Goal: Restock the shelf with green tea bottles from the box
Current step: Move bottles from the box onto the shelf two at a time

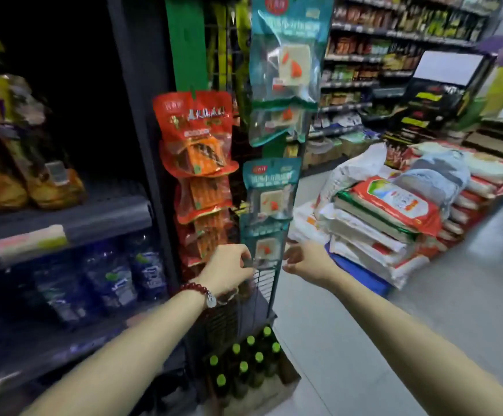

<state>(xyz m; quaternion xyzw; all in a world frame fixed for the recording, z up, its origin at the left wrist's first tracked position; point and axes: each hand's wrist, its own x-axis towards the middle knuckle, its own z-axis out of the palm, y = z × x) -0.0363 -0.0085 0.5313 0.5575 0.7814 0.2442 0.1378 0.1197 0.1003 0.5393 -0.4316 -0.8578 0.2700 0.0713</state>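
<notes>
Your forearms reach out over the box (286, 382) of green tea bottles (245, 366) on the floor below; left hand (229, 273) pinches the wire rack (262, 283), probably steadying it, right hand (307, 262) loosely curled, empty, both well above the bottles
</notes>
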